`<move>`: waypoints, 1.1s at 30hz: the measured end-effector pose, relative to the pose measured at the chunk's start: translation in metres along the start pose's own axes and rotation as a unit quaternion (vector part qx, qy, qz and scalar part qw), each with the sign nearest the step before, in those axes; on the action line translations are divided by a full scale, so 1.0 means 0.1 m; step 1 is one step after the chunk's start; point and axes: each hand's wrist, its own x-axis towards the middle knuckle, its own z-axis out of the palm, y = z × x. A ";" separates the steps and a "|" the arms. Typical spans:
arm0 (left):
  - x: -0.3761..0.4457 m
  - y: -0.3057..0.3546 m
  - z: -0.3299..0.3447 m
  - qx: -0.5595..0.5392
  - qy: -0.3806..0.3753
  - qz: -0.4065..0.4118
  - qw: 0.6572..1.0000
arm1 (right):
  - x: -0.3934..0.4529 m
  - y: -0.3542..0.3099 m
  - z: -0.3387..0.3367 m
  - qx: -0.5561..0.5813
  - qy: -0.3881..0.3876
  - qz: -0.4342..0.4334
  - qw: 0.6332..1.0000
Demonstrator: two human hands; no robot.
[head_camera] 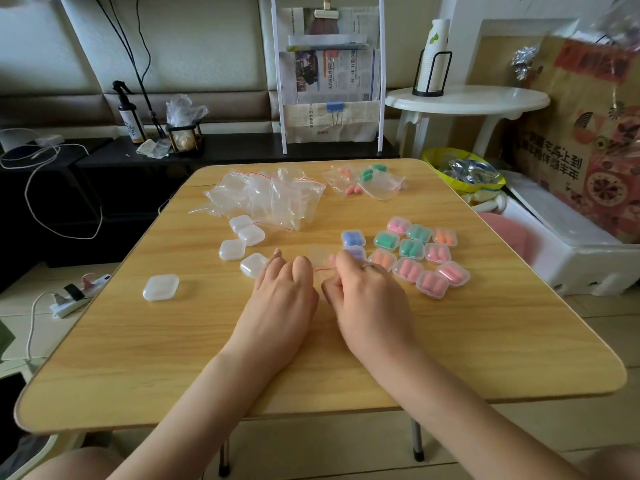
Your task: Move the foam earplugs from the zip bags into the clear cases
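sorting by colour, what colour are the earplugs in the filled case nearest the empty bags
Blue, in the case at the left edge of the filled group; the head view shows it.

2 bare forearms enter from the bottom edge of the frame, neither covered by any sleeve, cuff, watch or bracelet as far as the picture shows. The left hand sits just left of the frame's centre and wears nothing: no ring, no glove. The right hand, just right of centre, carries 1 thin, pale metallic ring on a finger near the knuckle; which finger is hard to tell. Fingernails are short and plain where visible, on the left hand's fingertips. In the bottom left and bottom right corners of the frame, 2 bare rounded shapes, apparently knees, show at the edge, uncovered by cloth.
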 end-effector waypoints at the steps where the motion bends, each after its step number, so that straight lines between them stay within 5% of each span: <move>1: -0.01 0.00 0.00 -0.011 -0.001 -0.007 1.000 | 0.00 0.00 0.01 0.010 -0.008 -0.003 1.000; 8: 0.02 0.03 -0.05 -0.102 0.044 -0.117 0.987 | 0.00 -0.02 0.00 0.074 0.036 -0.067 0.994; 13: 0.02 0.07 -0.04 -0.101 0.047 -0.094 0.989 | 0.00 0.00 0.02 0.016 0.052 -0.094 0.994; 25: 0.01 0.10 -0.07 -0.059 0.072 -0.019 0.995 | 0.01 0.05 0.03 0.087 -0.104 0.005 0.991; 30: 0.01 0.12 -0.11 -0.141 0.096 -0.081 0.982 | 0.07 0.11 -0.02 0.258 -0.071 0.122 0.956; 33: 0.04 0.06 -0.14 -0.170 0.144 -0.172 0.960 | 0.10 0.15 -0.07 0.415 -0.103 0.207 0.880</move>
